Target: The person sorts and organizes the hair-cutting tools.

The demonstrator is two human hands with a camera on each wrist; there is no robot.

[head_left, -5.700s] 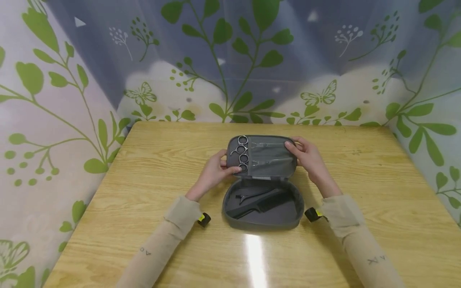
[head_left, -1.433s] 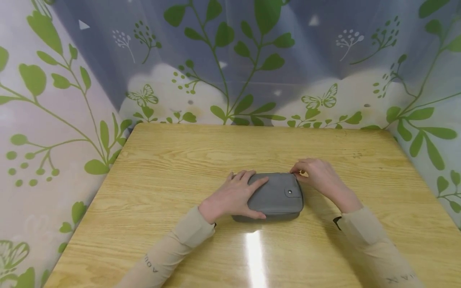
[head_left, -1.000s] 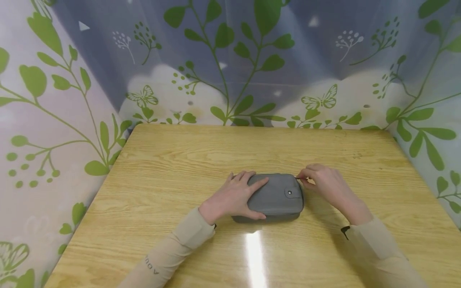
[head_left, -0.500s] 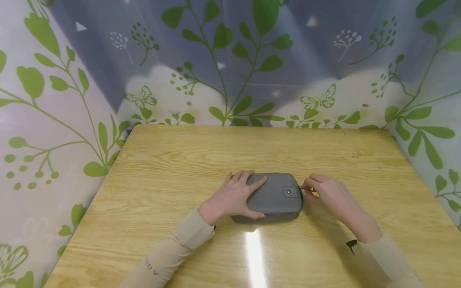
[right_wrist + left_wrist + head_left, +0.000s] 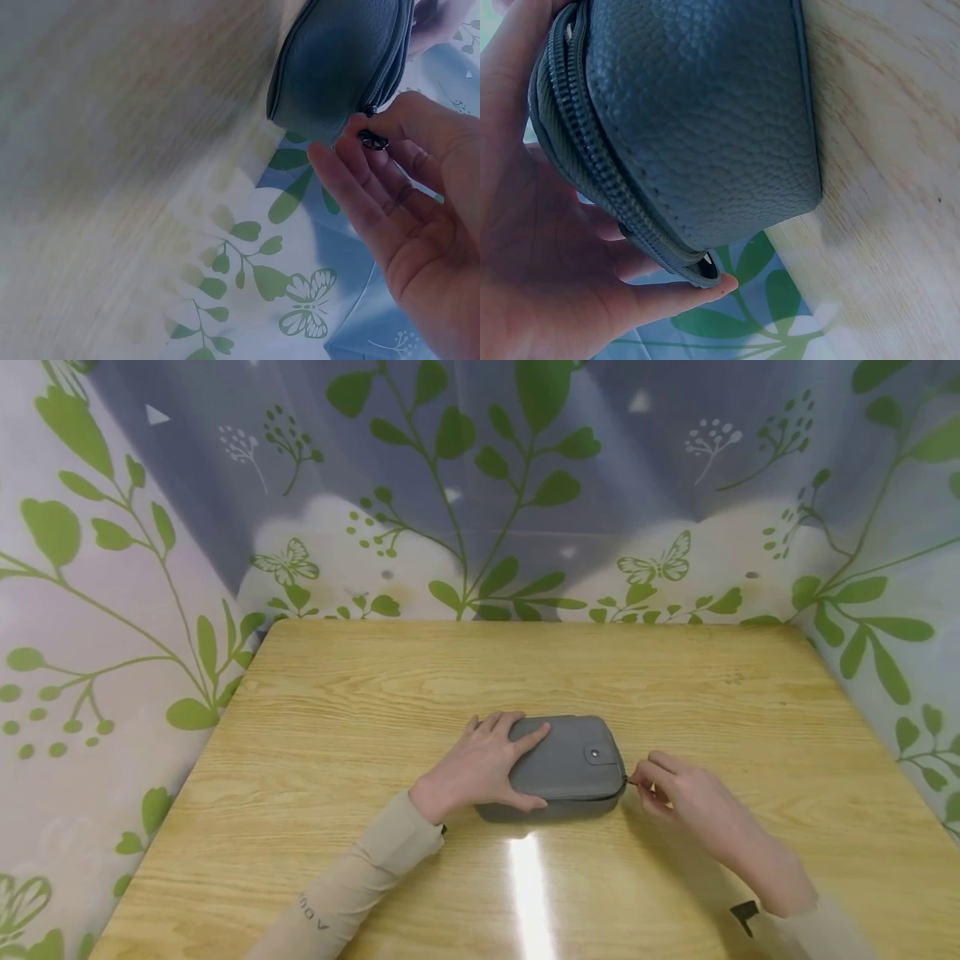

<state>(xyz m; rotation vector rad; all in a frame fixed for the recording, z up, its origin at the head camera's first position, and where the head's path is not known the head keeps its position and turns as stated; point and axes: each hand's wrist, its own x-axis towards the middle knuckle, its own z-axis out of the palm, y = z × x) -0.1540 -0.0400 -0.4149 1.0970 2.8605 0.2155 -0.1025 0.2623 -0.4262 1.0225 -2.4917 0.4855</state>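
Note:
A grey leather-look zip case [image 5: 566,760] lies on the table with its lid down and a snap tab on top. My left hand [image 5: 483,768] rests spread over the case's left part, fingers on the lid and thumb along the near edge. My right hand [image 5: 686,793] pinches the zipper pull [image 5: 373,139] at the right end, near the front corner. In the left wrist view, the zipper teeth [image 5: 592,150] run along the rim, parted on that side. The case's contents are hidden under the lid.
The wood-grain table [image 5: 360,693] carries the case near its middle. A curtain [image 5: 480,485] with leaf and butterfly prints hangs behind the table and along both sides. A bright light reflection [image 5: 531,893] lies on the wood in front of the case.
Earlier the case stood open, showing scissors in the lid and a comb below. The lid has come down; my right hand has drawn the pull around the far right corner towards me.

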